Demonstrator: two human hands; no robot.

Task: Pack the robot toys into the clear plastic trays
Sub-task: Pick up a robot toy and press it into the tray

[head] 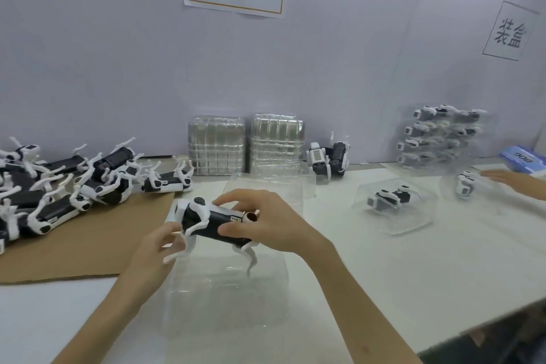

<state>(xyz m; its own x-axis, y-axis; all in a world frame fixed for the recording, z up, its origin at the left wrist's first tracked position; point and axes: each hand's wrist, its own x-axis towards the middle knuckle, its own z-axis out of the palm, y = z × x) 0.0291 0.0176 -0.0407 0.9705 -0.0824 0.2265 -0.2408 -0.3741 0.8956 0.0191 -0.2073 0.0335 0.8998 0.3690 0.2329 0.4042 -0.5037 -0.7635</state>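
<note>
Since legs likely needed folding, robot toy was held over clear tray mid-frame, left hand and right hand fingers clamped on it.

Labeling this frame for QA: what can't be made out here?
Head view throughout.
Sticker on the robot toy: too small to read; right hand covers the rear.
Toy pile: cut by left edge, count unknown.
Clear tray: cavity outline lost in transparency.
Another person's hand: blurred, cut by right edge.
</note>
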